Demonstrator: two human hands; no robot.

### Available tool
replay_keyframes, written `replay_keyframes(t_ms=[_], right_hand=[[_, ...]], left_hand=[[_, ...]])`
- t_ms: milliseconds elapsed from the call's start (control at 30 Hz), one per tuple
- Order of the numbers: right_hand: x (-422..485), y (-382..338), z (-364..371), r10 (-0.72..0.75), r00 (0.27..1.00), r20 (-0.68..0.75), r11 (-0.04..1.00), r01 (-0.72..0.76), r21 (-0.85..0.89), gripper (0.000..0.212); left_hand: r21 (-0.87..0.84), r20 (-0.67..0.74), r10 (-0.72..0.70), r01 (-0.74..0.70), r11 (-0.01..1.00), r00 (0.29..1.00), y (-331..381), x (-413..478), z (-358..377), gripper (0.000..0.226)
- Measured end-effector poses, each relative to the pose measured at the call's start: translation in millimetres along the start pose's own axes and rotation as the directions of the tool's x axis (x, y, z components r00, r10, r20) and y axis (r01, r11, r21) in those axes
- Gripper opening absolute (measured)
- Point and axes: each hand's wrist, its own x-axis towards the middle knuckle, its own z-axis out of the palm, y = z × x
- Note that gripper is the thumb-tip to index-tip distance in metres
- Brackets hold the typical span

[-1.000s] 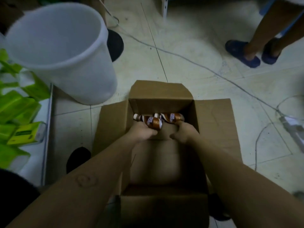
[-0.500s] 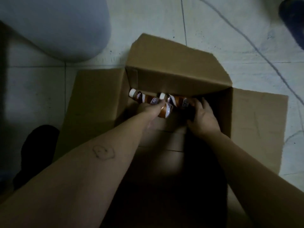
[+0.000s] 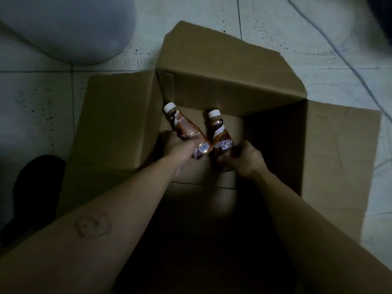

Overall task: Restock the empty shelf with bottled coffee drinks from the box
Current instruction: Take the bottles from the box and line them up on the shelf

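An open cardboard box (image 3: 233, 85) sits on the tiled floor with its flaps spread out. Both my hands are inside it, near the far wall. My left hand (image 3: 180, 148) grips the lower body of a brown coffee bottle (image 3: 186, 128) with a white cap, tilted up and to the left. My right hand (image 3: 244, 158) grips a second brown coffee bottle (image 3: 221, 136), labelled Nescafe, standing nearly upright with its white cap toward the far wall. The two bottles touch at their lower ends. The shelf is out of view.
A large white plastic bucket (image 3: 70, 28) stands on the floor beyond the box's left flap. A dark shoe (image 3: 36, 196) shows at the left edge. A thin cable (image 3: 339, 52) runs across the tiles at the upper right.
The bottles lay on their sides against the far wall of the box; both hands have closed round one each and raised them, caps pointing away from me. The view moved closer.
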Motion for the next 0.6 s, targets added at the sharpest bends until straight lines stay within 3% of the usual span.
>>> replay_keyframes(t_ms=[100, 233, 333, 467, 600], right_hand=[[-5, 10, 17, -0.027, 1.0, -0.016, 0.997, 0.028, 0.077, 0.048], [-12, 23, 35, 0.028, 0.999, -0.041, 0.984, -0.02, 0.176, 0.045], [-23, 33, 47, 0.084, 0.996, -0.029, 0.953, -0.072, 0.293, 0.034], [-40, 49, 63, 0.106, 0.986, -0.125, 0.916, -0.048, 0.399, 0.043], [-46, 55, 66, 0.069, 0.972, -0.226, 0.907, 0.033, 0.42, 0.05]], left_hand=[[0.022, -0.034, 0.051, -0.05, 0.998, 0.998, -2, 3, 2, 0.066], [0.047, -0.015, 0.04, -0.04, 0.998, 0.999, -4, 2, -1, 0.071], [0.223, 0.053, 0.033, -0.044, 0.974, 0.998, -12, -2, -2, 0.077], [0.601, 0.177, 0.038, -0.138, 0.787, 0.983, -35, -20, -4, 0.08], [0.607, 0.162, 0.048, -0.138, 0.782, 0.986, -65, -33, -4, 0.073]])
